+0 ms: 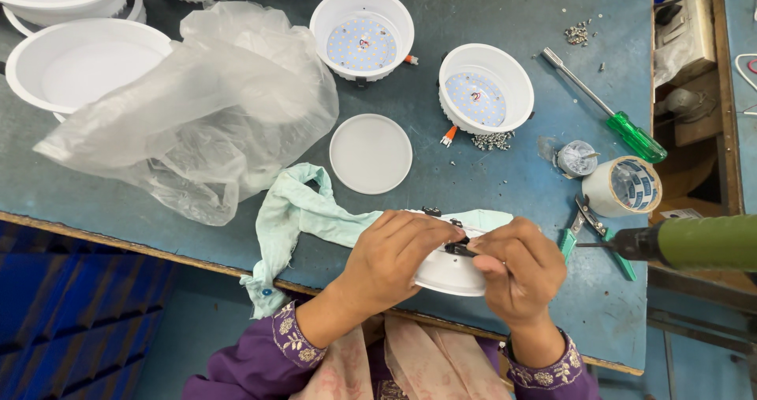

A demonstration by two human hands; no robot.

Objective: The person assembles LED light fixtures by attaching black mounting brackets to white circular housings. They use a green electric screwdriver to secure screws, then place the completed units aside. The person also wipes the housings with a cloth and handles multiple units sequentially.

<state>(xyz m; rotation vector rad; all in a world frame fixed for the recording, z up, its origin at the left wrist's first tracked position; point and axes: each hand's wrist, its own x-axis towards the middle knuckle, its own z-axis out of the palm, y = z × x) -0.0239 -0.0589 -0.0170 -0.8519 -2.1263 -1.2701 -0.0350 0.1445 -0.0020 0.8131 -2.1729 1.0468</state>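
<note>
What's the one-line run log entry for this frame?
left hand: steadies round white plastic lamp housing | right hand: pinches small black metal clip on housing | both over pale green cloth

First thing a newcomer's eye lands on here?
Probably the two hands, left hand and right hand, both gripping a white round lamp housing at the table's near edge. Then the big crumpled clear plastic bag at left, and the green-handled screwdriver at right.

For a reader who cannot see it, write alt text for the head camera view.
Two hands, left hand and right hand, grip a white round lamp housing at the edge of a blue workbench, pinching a small black clip. Two open LED downlights, a green-handled screwdriver and a crumpled clear plastic bag lie beyond.
</note>
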